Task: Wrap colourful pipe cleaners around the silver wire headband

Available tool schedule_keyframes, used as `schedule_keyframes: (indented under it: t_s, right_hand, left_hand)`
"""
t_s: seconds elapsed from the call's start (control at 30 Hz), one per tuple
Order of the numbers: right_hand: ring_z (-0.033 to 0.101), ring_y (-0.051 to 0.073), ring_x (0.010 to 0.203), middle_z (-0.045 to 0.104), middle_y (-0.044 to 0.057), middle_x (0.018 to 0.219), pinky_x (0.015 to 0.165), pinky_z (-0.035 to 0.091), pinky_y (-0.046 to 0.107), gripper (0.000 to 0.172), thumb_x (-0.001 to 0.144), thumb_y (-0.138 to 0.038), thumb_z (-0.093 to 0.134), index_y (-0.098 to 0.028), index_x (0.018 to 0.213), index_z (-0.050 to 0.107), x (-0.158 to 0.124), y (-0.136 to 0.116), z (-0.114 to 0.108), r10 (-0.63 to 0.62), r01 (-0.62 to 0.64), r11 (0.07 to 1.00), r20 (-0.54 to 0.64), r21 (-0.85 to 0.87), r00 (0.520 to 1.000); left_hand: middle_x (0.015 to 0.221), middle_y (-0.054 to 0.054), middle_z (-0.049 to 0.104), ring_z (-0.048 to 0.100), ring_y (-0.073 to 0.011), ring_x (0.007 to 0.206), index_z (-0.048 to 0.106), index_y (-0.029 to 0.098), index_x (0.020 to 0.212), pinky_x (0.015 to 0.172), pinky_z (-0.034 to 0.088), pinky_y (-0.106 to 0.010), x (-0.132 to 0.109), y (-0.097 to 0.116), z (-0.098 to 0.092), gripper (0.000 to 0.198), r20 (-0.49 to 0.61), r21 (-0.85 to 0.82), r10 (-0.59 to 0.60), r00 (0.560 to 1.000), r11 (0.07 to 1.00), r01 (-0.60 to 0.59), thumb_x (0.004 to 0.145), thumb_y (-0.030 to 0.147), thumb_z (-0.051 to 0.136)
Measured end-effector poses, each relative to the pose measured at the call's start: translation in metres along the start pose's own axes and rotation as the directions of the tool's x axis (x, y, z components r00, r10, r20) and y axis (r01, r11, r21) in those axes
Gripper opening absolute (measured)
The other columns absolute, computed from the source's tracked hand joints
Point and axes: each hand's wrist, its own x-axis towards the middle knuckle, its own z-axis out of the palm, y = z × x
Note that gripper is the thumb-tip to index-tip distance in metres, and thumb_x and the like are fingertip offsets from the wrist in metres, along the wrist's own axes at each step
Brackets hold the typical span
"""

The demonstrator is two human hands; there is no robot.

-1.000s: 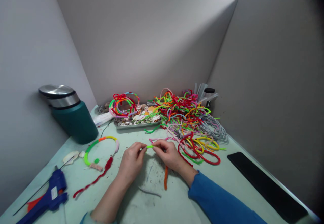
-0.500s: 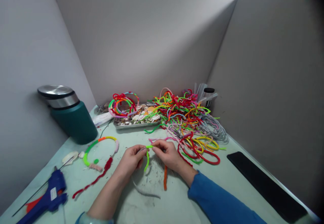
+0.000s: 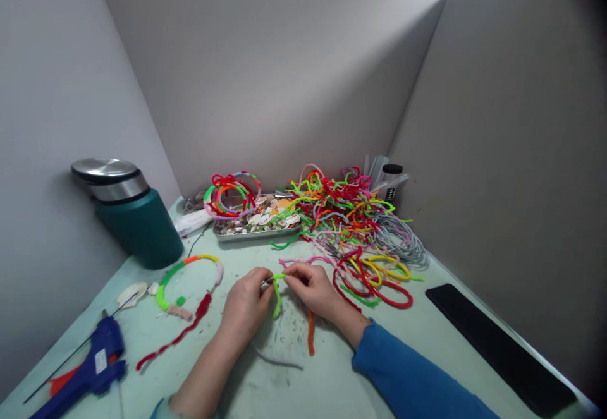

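Observation:
Between my two hands, a lime-green pipe cleaner [image 3: 277, 302] is bent over a thin grey cord, and its loose end hangs down. My left hand [image 3: 247, 302] is closed, pinching the cord just left of the green wrap. My right hand [image 3: 312, 287] pinches the green piece at its other side with thumb and forefinger. An orange fuzzy length [image 3: 310, 333] sticks out below my right hand; where it joins is hidden. Under my left hand a grey cord end [image 3: 279, 362] lies along the table.
A multicoloured ring [image 3: 190, 259] with a red tail lies left, near a blue glue gun [image 3: 102, 356] and a teal bottle [image 3: 137, 226]. Behind stand a metal tray [image 3: 258, 236] of small pieces and a pipe-cleaner heap [image 3: 332, 201]. A black strip [image 3: 493, 343] lies right.
My left hand has turned slightly, its back now more toward me and its fingers curled closer. The green loose end has shifted a little. My right hand has barely moved.

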Motion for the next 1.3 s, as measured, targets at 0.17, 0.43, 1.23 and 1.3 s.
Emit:
schedule_keyframes:
  t_s: [0.17,0.43,1.23,1.3]
  right_hand:
    - [0.052,0.011,0.060,0.061,0.001,0.068,0.055,0.040,0.021,0.013,0.079,-0.023,0.052,-0.016,0.081,0.064,-0.0004,-0.0001,-0.0004,0.016,-0.016,1.000,0.015,0.003,1.000]
    - [0.054,0.012,0.063,0.063,0.001,0.070,0.057,0.041,0.021,0.013,0.079,-0.021,0.052,-0.016,0.080,0.064,0.0004,-0.0003,-0.0002,0.005,-0.005,1.000,-0.001,0.004,1.000]
    - [0.048,0.010,0.055,0.058,0.000,0.063,0.052,0.035,0.020,0.013,0.079,-0.020,0.052,-0.015,0.081,0.065,0.0002,0.0009,0.0003,-0.012,0.012,1.000,0.004,-0.014,1.000]
    - [0.048,0.010,0.055,0.058,0.001,0.063,0.051,0.035,0.020,0.014,0.079,-0.020,0.053,-0.015,0.081,0.065,-0.0001,-0.0004,0.0000,-0.008,0.008,1.000,0.014,-0.014,1.000]
  left_hand:
    - [0.084,-0.002,0.064,0.056,-0.0148,0.064,0.058,0.022,0.087,0.059,0.038,-0.024,-0.0021,0.0004,-0.0018,0.014,-0.004,0.068,0.059,0.998,0.996,-0.059,0.077,0.023,0.048]
    - [0.087,-0.003,0.063,0.057,-0.0135,0.064,0.059,0.022,0.093,0.060,0.039,-0.023,-0.0053,0.0055,-0.0040,0.019,-0.016,0.116,0.122,0.992,0.986,-0.119,0.082,0.024,0.044]
    - [0.034,0.008,0.033,0.027,-0.0061,0.030,0.054,0.016,0.054,0.035,0.017,-0.019,0.0043,0.0051,-0.0026,0.043,0.290,-0.511,-0.392,0.873,0.708,0.488,0.072,0.055,0.048]
    - [0.034,0.009,0.029,0.022,-0.0049,0.029,0.049,0.017,0.052,0.033,0.014,-0.019,0.0046,0.0065,-0.0026,0.041,0.341,-0.570,-0.428,0.837,0.613,0.546,0.070,0.054,0.051]
